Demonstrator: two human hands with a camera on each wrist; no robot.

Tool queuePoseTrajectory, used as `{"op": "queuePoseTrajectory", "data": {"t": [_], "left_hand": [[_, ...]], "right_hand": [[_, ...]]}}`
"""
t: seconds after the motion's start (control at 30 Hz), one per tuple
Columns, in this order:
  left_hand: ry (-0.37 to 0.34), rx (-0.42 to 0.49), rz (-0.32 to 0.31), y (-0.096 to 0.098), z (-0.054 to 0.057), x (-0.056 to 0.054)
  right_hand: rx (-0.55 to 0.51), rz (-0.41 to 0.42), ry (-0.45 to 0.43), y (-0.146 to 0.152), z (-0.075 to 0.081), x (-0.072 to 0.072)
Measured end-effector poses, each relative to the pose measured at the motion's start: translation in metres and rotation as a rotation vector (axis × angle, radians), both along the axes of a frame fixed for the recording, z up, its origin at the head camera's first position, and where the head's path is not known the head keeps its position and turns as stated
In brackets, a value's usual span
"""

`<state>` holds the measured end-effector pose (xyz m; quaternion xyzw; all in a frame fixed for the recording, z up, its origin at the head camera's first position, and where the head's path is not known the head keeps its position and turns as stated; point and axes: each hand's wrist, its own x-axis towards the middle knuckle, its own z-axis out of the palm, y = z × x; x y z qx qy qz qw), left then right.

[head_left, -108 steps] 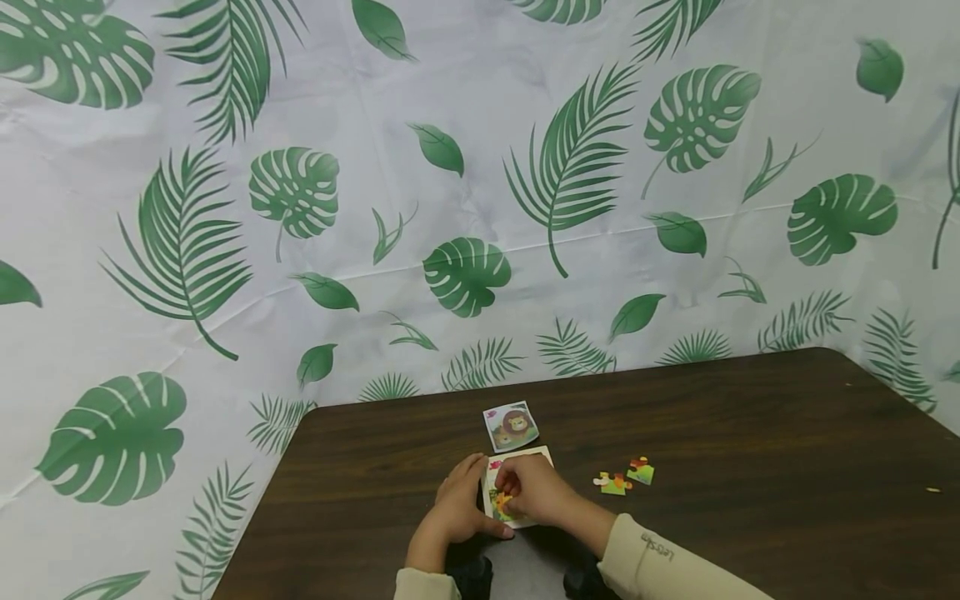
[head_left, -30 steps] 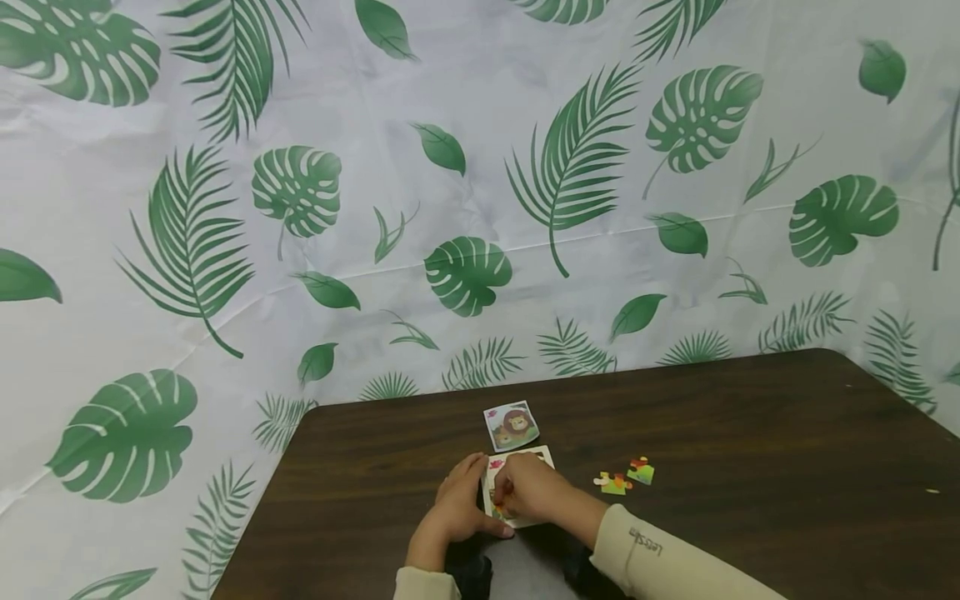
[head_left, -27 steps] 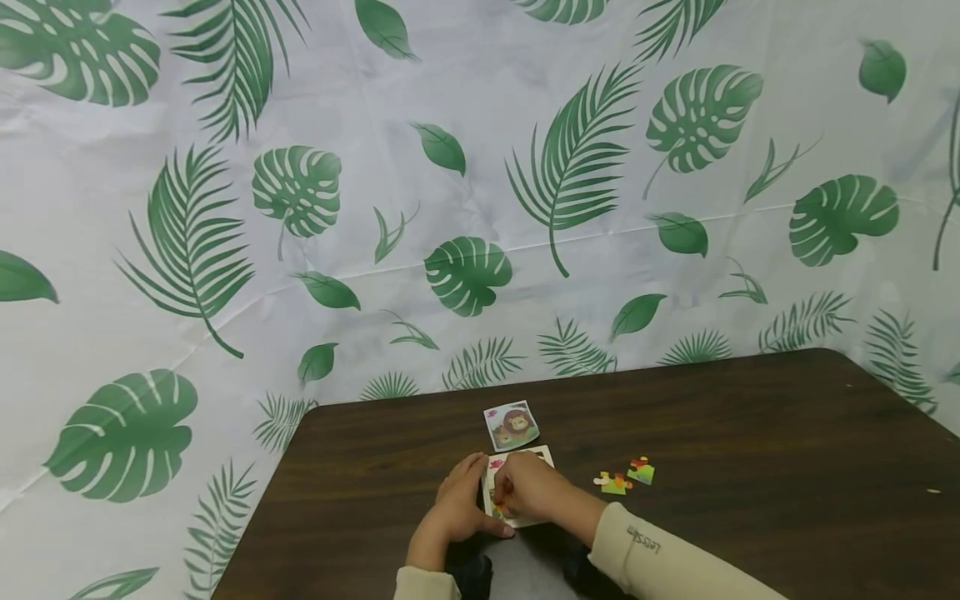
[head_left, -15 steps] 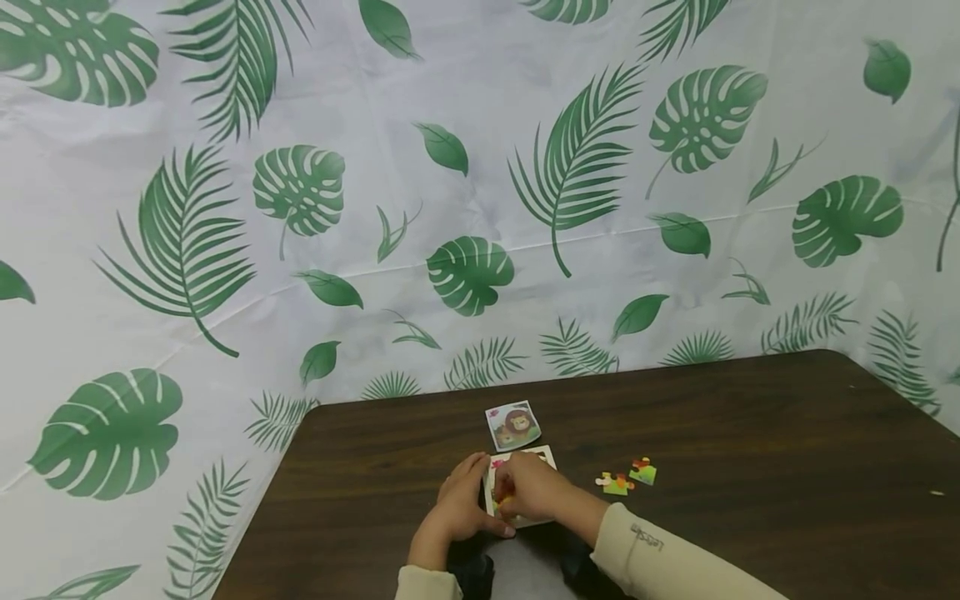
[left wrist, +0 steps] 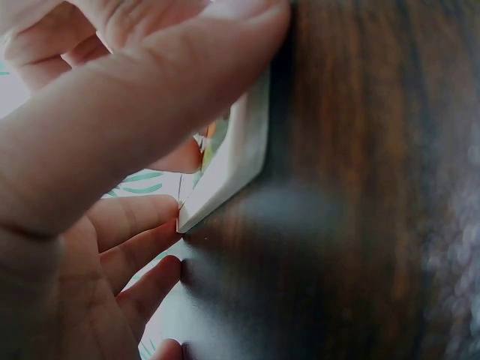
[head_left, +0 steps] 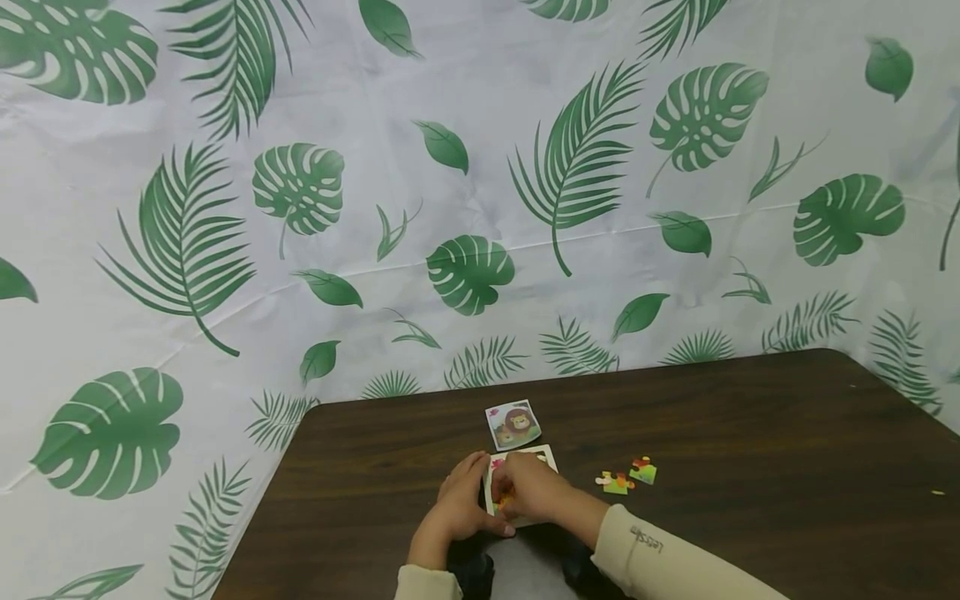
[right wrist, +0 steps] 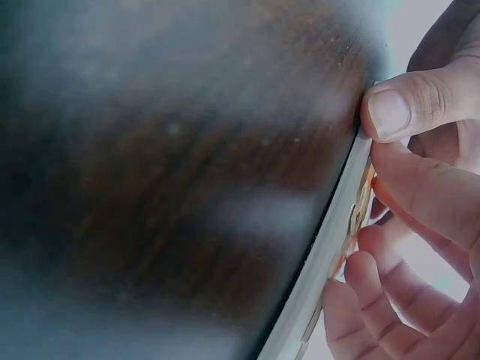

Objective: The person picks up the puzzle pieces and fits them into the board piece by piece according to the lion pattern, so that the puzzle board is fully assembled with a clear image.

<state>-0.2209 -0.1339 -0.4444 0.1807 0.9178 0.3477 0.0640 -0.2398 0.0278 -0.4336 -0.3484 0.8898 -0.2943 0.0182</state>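
A small white-framed jigsaw puzzle board (head_left: 549, 454) lies at the near middle of the table. My left hand (head_left: 459, 502) holds it, thumb along the near edge and fingertips at the left side, as the left wrist view also shows its white edge (left wrist: 225, 176). My right hand (head_left: 531, 486) bends over the board with curled fingers down on an orange puzzle piece (head_left: 504, 500), mostly hidden under them. In the right wrist view, fingertips (right wrist: 364, 270) rest right at the orange pieces (right wrist: 358, 214) in the frame.
A square lion picture card (head_left: 513, 425) lies just beyond the board. Two loose puzzle pieces, one orange and green (head_left: 615, 482) and one red and green (head_left: 642, 470), lie to the right on the dark wood table (head_left: 750, 433). A leaf-patterned cloth (head_left: 480, 167) hangs behind.
My right hand has shifted slightly and its fingers have curled further over the board since the earliest frame. My left hand keeps its hold; the loose pieces and card stay put.
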Motion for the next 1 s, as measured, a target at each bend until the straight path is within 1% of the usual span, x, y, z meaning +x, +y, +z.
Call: {"op": "queuePoseTrajectory", "data": {"t": [0.13,0.23,0.4,0.67,0.77,0.9,1.0], "left_hand": [[0.002,-0.005,0.001,-0.0002,-0.0006,-0.0006],[0.002,-0.008,0.002,-0.0003,0.0000,-0.0005],[-0.009,-0.010,0.003,-0.0003,0.0017,0.0005],[0.005,-0.008,0.003,0.0004,0.0012,-0.0001],[0.001,-0.010,0.003,0.0001,0.0003,-0.0007],[0.002,-0.016,0.002,0.0000,-0.0008,-0.0013],[0.002,-0.018,-0.001,0.0002,-0.0014,-0.0015]], "right_hand": [[-0.012,0.008,0.042,0.0027,-0.0023,-0.0023],[-0.016,-0.002,0.084,0.0060,-0.0043,-0.0042],[-0.010,-0.020,0.127,0.0088,-0.0072,-0.0060],[-0.017,-0.016,0.111,0.0070,-0.0045,-0.0047],[0.010,-0.002,0.110,0.0052,-0.0026,-0.0037],[0.061,-0.007,0.099,0.0023,-0.0006,-0.0022],[0.070,-0.003,0.089,0.0025,-0.0003,-0.0021]]}}
